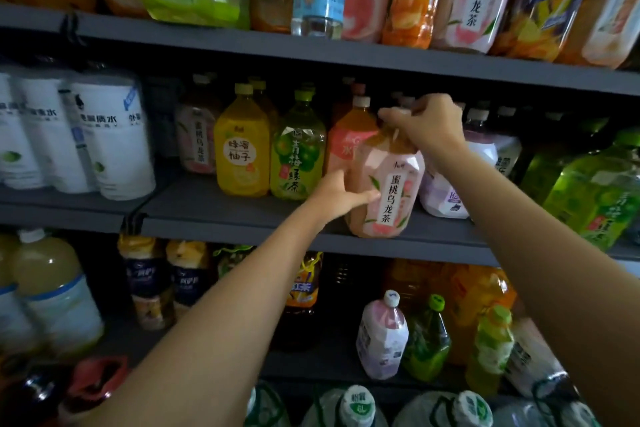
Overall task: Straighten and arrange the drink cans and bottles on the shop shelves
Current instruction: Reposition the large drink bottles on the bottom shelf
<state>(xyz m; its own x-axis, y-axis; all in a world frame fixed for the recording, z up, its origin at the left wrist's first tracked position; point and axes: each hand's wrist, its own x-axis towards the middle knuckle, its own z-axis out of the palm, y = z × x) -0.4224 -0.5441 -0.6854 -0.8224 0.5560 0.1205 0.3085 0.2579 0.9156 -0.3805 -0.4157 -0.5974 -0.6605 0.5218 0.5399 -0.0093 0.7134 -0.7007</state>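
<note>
Middle shelf [221,208], grey, flat board with a dull matte front edge — stock listed left to right.

White-wrapped water bottles [104,135]: cylindrical, smooth film labels, packed shoulder to shoulder at the far left, apart from the tea row.

Yellow pomelo drink bottle [241,152]: squat clear plastic, rounded shoulders, pale cap, label facing out. Upright, touching its neighbour.

Green plum tea bottle [297,159]: same squat form, faceted shoulders, glossy green label, upright and front-facing.

Left hand [341,192]: fingers and thumb curled against the lower side of the peach oolong tea bottle [384,184], probably steadying its base so that it can be turned or slid.

Peach oolong tea bottle: pink label over amber liquid, faceted plastic body. Leans slightly, its base at the very front edge of the shelf, forward of the row — judged to be mid-placement, label being squared to the aisle.

Right hand [426,123]: closed round the bottle's neck and cap from above, taking the weight and guiding the tilt.

Lilac-labelled bottle [446,191]: pale faceted plastic, just behind and right of the held bottle.

Large green bottle [595,191]: translucent, bulky, at the far right.
</note>
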